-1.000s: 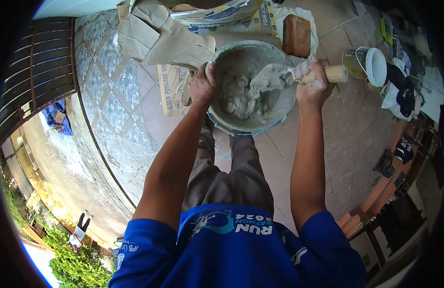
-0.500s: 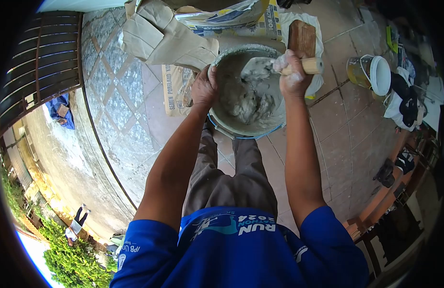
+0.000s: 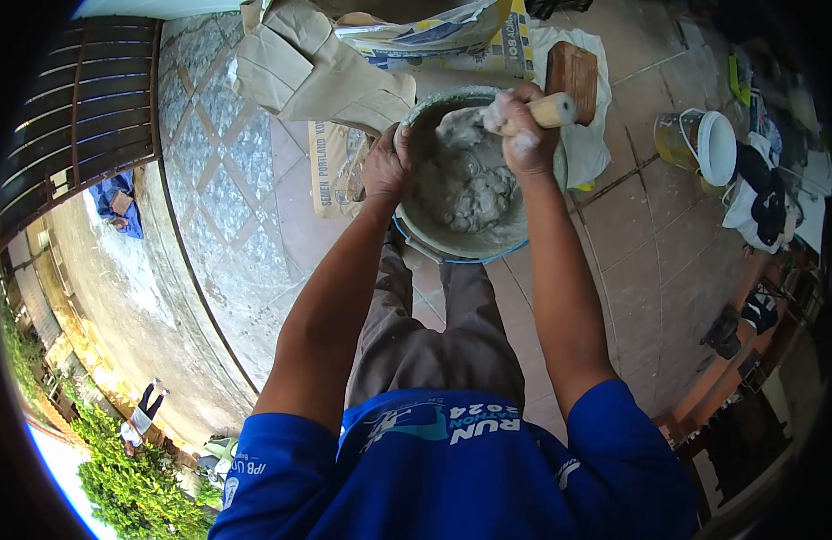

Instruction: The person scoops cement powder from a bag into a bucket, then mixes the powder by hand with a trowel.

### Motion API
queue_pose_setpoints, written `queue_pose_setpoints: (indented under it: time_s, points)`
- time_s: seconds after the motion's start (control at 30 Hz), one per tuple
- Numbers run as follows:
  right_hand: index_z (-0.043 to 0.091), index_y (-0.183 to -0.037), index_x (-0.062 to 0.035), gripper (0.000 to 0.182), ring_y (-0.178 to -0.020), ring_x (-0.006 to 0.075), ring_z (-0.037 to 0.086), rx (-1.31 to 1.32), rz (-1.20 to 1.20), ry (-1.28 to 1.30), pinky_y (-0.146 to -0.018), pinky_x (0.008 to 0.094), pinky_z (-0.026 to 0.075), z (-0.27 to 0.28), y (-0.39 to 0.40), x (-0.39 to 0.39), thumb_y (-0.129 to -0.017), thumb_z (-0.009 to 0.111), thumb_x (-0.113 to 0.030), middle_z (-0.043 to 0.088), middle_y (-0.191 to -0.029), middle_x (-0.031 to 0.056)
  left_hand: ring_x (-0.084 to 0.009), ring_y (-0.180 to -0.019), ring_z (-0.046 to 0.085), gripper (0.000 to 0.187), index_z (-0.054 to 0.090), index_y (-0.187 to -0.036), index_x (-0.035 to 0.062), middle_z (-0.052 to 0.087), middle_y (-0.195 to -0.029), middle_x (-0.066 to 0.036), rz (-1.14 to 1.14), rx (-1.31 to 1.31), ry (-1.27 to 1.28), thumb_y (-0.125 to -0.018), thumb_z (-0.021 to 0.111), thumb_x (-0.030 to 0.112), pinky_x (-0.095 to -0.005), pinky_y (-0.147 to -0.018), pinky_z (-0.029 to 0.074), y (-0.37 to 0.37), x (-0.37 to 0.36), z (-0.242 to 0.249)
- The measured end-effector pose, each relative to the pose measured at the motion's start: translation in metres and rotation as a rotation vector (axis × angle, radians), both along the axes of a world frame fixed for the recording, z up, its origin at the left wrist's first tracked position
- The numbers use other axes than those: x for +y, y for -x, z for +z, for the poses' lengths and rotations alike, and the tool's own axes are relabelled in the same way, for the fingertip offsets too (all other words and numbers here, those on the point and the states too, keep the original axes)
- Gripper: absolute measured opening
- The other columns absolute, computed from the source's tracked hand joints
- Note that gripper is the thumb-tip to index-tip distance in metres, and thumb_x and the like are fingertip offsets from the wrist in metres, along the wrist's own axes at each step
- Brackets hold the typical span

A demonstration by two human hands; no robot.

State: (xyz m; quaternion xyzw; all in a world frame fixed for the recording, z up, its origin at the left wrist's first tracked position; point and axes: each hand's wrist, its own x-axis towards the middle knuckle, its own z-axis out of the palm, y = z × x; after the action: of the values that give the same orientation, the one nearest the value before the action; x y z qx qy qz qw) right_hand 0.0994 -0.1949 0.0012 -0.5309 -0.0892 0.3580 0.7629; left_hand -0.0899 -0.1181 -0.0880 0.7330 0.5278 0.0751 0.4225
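Observation:
My left hand [image 3: 387, 169] is closed on the left rim of a bucket [image 3: 443, 243], its thumb over the edge. Inside the bucket lies wet grey cement mix [image 3: 479, 193], lumpy in the middle. My right hand [image 3: 527, 142] is wrapped around the pale wooden handle of a trowel [image 3: 553, 110], above the bucket's right side. The trowel's blade reaches left into the mix and is coated and partly hidden by it. Grey smears mark my right fingers.
A torn paper cement bag [image 3: 339, 166] and folded brown paper [image 3: 317, 72] lie left of the bucket. Behind it stands an open printed sack [image 3: 434, 49]. A wooden block [image 3: 571, 81] rests on white sheeting at right. Farther right is a lidded pail [image 3: 681, 139]. A person [image 3: 144, 418] is far left.
My right hand and the trowel have moved left and slightly up over the bucket. The mix has shifted into a new lumpy shape. My left hand keeps hold of the rim.

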Motion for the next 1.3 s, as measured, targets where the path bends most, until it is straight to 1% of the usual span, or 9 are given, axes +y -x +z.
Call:
queue_pose_setpoints:
  time_s: [0.1, 0.2, 0.33, 0.47, 0.67, 0.83, 0.97, 1.1, 1.3]
  points:
    - [0.054, -0.066, -0.0082, 0.02, -0.05, 0.0091, 0.05, -0.202, 0.368, 0.136, -0.05, 0.0268, 0.039, -0.058, 0.042, -0.025, -0.08, 0.069, -0.01, 0.054, -0.057, -0.0007, -0.0416, -0.113, 0.058, 0.058, 0.061, -0.127, 0.0083, 0.064, -0.116, -0.025, 0.009, 0.027, -0.003, -0.101, 0.036, 0.054, -0.0468, -0.097, 0.045, -0.001, -0.001, 0.0]
    - [0.054, -0.066, -0.0086, 0.02, -0.05, 0.0083, 0.049, -0.057, 0.621, 0.205, -0.049, 0.0264, 0.038, -0.005, 0.015, -0.035, -0.08, 0.069, -0.009, 0.053, -0.057, -0.0013, -0.0417, -0.114, 0.058, 0.059, 0.06, -0.128, 0.0063, 0.064, -0.116, -0.025, -0.004, 0.022, 0.017, -0.101, 0.037, 0.054, -0.0472, -0.097, 0.045, 0.001, -0.005, 0.008]
    - [0.054, -0.067, -0.0074, 0.021, -0.05, 0.0088, 0.048, -0.132, 0.363, 0.103, -0.049, 0.0261, 0.037, 0.052, -0.022, -0.025, -0.082, 0.068, -0.009, 0.052, -0.058, -0.0003, -0.0415, -0.113, 0.058, 0.059, 0.06, -0.128, 0.0066, 0.064, -0.116, -0.025, 0.0, 0.001, -0.021, -0.101, 0.038, 0.054, -0.0468, -0.097, 0.046, 0.0, -0.002, -0.003]
    - [0.054, -0.069, -0.0074, 0.02, -0.052, 0.011, 0.049, -0.101, 0.03, -0.012, -0.051, 0.0281, 0.04, 0.001, -0.012, -0.002, -0.083, 0.068, -0.008, 0.055, -0.059, 0.002, -0.0413, -0.113, 0.059, 0.059, 0.06, -0.128, 0.0064, 0.064, -0.116, -0.025, -0.004, 0.011, 0.01, -0.101, 0.038, 0.053, -0.0461, -0.097, 0.046, 0.001, -0.001, 0.001]
    - [0.053, -0.062, -0.0074, 0.025, -0.049, 0.0103, 0.051, -0.079, 0.474, 0.233, -0.048, 0.027, 0.039, -0.037, 0.022, -0.044, -0.081, 0.069, -0.013, 0.054, -0.054, 0.0015, -0.0416, -0.111, 0.059, 0.058, 0.061, -0.127, 0.0063, 0.064, -0.115, -0.025, -0.008, 0.015, -0.011, -0.101, 0.038, 0.053, -0.0464, -0.096, 0.046, 0.002, 0.0, -0.003]
    - [0.052, -0.074, -0.007, 0.019, -0.056, 0.0138, 0.05, -0.186, 0.23, 0.151, -0.055, 0.0293, 0.043, 0.05, -0.031, -0.031, -0.086, 0.067, -0.011, 0.053, -0.064, 0.0034, -0.042, -0.111, 0.059, 0.057, 0.061, -0.127, 0.0069, 0.064, -0.115, -0.025, -0.002, -0.003, -0.005, -0.101, 0.038, 0.052, -0.047, -0.096, 0.046, 0.0, -0.002, 0.001]
    - [0.051, -0.075, -0.0072, 0.019, -0.057, 0.0152, 0.052, -0.19, -0.098, 0.06, -0.057, 0.0315, 0.044, -0.013, -0.023, -0.004, -0.086, 0.066, -0.011, 0.053, -0.065, 0.0038, -0.0424, -0.11, 0.06, 0.056, 0.061, -0.127, 0.0077, 0.064, -0.114, -0.025, -0.007, 0.019, 0.001, -0.101, 0.038, 0.052, -0.0472, -0.095, 0.047, 0.0, 0.001, 0.002]
    - [0.05, -0.069, -0.0081, 0.023, -0.057, 0.0132, 0.053, 0.011, 0.194, 0.245, -0.056, 0.0283, 0.042, -0.07, 0.038, -0.031, -0.086, 0.066, -0.012, 0.056, -0.064, 0.0028, -0.0423, -0.111, 0.06, 0.056, 0.061, -0.127, 0.0079, 0.064, -0.114, -0.026, 0.011, 0.002, -0.017, -0.101, 0.039, 0.052, -0.0471, -0.096, 0.047, 0.0, -0.001, 0.001]
    - [0.054, -0.068, -0.0067, 0.02, -0.052, 0.011, 0.051, -0.115, 0.371, 0.209, -0.051, 0.0271, 0.04, 0.025, -0.019, -0.055, -0.084, 0.066, -0.011, 0.056, -0.059, 0.0023, -0.0413, -0.111, 0.06, 0.056, 0.061, -0.128, 0.0088, 0.064, -0.116, -0.024, 0.022, -0.013, -0.005, -0.101, 0.039, 0.053, -0.0471, -0.096, 0.046, 0.001, -0.001, -0.006]
